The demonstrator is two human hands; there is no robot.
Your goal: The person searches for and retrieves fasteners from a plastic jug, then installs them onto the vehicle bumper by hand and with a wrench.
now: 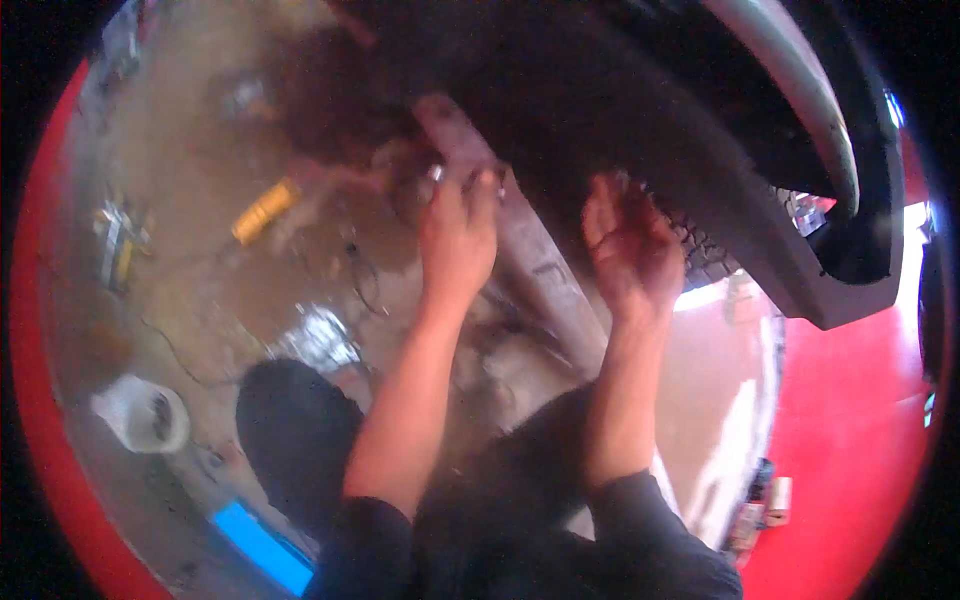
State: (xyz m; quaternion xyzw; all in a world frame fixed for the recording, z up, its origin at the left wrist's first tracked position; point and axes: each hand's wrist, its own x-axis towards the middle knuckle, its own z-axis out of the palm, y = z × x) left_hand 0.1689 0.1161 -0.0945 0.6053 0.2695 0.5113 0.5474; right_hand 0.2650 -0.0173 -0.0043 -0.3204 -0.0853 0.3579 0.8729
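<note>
My left hand point(460, 235) is raised beside a long, pale reddish-brown beam point(545, 265) that slants down to the right. Its fingers are curled together, and a small shiny spot shows at their tips; blur hides what it is. My right hand point(637, 250) is held palm toward me, fingers up and apart, close under the dark lower edge of a large black vehicle bumper point(690, 140). I can see nothing held in its palm. Part of a tyre tread point(703, 250) shows just right of that hand.
A grey curved tube point(800, 80) runs along the bumper. On the stained floor lie a yellow object point(265, 212), crumpled shiny material point(322, 340), a thin cable point(362, 280) and several small tools point(118, 243). A white bucket point(178, 425) and a blue strip point(265, 548) are lower left.
</note>
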